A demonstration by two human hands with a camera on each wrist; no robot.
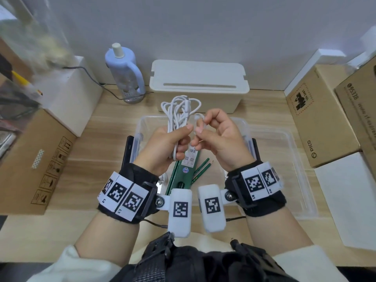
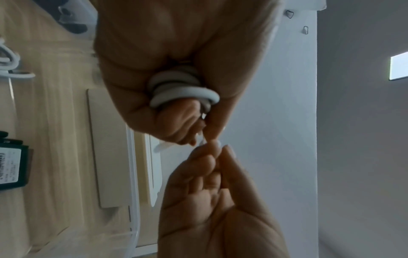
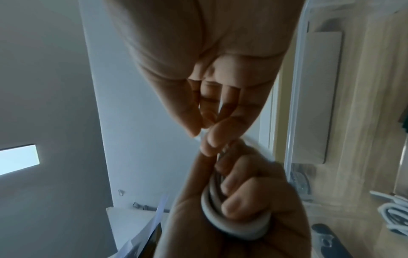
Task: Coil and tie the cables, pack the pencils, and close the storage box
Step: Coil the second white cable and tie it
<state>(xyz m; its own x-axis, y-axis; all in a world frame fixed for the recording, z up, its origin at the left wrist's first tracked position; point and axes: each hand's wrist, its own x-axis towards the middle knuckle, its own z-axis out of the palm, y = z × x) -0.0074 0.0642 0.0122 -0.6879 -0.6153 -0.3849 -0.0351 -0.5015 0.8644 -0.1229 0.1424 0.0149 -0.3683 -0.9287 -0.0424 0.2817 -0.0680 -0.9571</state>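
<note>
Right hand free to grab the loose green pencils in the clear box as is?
Probably not yet. The right hand is pinching a clear tie beside the white cable bundle that the left hand grips. The pencils lie uncovered below, so the path looks clear once it lets go.

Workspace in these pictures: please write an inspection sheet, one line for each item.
Surface: wooden table.
Job's things: clear storage box open, holding a green pencil box and loose pencils; clear lid lying beside it on the right.
Clutter: bottle, white closed box, cardboard boxes.
Grippers: left hand grips the coiled white cable; right hand pinches a thin clear tie.
Cables: coil not yet tied; a second white cable lies in the box; a dark cord runs behind the bottle.
Surroundings: plain white wall.
</note>
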